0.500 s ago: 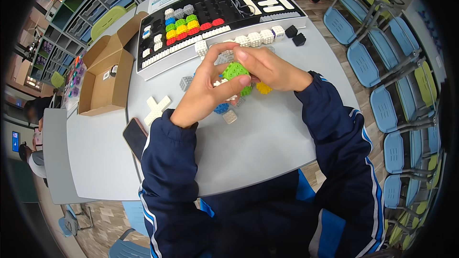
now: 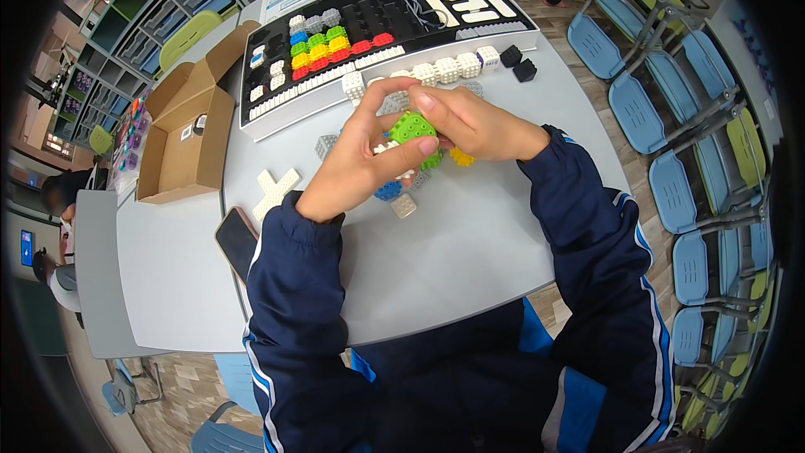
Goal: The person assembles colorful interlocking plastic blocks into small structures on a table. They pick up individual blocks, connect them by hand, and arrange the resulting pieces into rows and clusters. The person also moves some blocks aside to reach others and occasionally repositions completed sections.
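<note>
Both hands meet over the table around a studded green building block (image 2: 411,127). My left hand (image 2: 356,158) is closed on it, thumb across its near side. Fingers of my right hand (image 2: 480,124) press together at the block's upper right; the contact is partly hidden. White studded pieces show inside my left hand's grip. Just below the hands are a blue block (image 2: 387,191) and a light grey flat piece (image 2: 404,205). A yellow block (image 2: 461,157) lies under my right hand, and a grey cube (image 2: 325,147) beside my left.
Behind my hands sits a kit tray (image 2: 394,29) with coloured blocks and white parts. White cubes (image 2: 444,71) line its front, with black cubes (image 2: 525,70) at right. Leftward are a cardboard box (image 2: 189,138), a white cross-shaped piece (image 2: 275,191) and a phone (image 2: 238,242).
My hands stay almost in place around the green block, which has turned slightly. My left thumb has shifted a little. The other pieces have not visibly moved.
</note>
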Motion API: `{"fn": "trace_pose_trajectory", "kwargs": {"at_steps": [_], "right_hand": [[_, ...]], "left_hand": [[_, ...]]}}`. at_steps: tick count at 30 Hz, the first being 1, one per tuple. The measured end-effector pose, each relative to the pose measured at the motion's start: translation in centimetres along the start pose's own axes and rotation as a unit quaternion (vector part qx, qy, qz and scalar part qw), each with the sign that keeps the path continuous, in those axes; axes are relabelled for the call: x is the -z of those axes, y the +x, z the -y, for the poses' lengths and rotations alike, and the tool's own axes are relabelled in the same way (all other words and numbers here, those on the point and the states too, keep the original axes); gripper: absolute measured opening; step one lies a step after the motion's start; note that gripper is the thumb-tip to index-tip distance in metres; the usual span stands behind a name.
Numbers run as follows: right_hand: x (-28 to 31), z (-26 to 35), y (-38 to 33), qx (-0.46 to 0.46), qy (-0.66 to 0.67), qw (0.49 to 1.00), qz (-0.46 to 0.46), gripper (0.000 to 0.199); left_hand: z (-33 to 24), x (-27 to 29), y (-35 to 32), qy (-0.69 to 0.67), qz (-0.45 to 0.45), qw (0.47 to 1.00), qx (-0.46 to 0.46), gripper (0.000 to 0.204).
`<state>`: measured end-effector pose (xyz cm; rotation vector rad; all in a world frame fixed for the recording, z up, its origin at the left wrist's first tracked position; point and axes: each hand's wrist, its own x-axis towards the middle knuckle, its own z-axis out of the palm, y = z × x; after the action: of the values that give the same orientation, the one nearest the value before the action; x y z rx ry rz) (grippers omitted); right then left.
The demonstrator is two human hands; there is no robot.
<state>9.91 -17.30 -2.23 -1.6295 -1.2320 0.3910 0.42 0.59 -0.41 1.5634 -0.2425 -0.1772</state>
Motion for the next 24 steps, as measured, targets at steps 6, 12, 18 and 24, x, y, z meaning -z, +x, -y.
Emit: {"fn": "trace_pose_trajectory", "kwargs": {"at_steps": [6,12,18,24], "right_hand": [[0.3,-0.3,0.0,-0.034,0.035,0.999,-0.009,0.046],[0.6,0.2,0.0,-0.06,0.114,0.99,-0.051,0.044],[3.0,0.4,0.2,-0.07,-0.056,0.99,-0.113,0.043],[7.7,-4.2,-0.5,-0.247,-0.231,0.935,-0.103,0.041]], "left_hand": [[-0.3,0.2,-0.1,-0.009,0.008,1.0,-0.004,0.063],[-1.2,0.2,-0.3,0.088,0.005,0.995,-0.042,0.071],[-2.1,1.4,-0.7,0.042,-0.041,0.998,0.004,0.06],[-2.3,2.1,-0.4,0.071,-0.102,0.992,0.005,0.047]]}}
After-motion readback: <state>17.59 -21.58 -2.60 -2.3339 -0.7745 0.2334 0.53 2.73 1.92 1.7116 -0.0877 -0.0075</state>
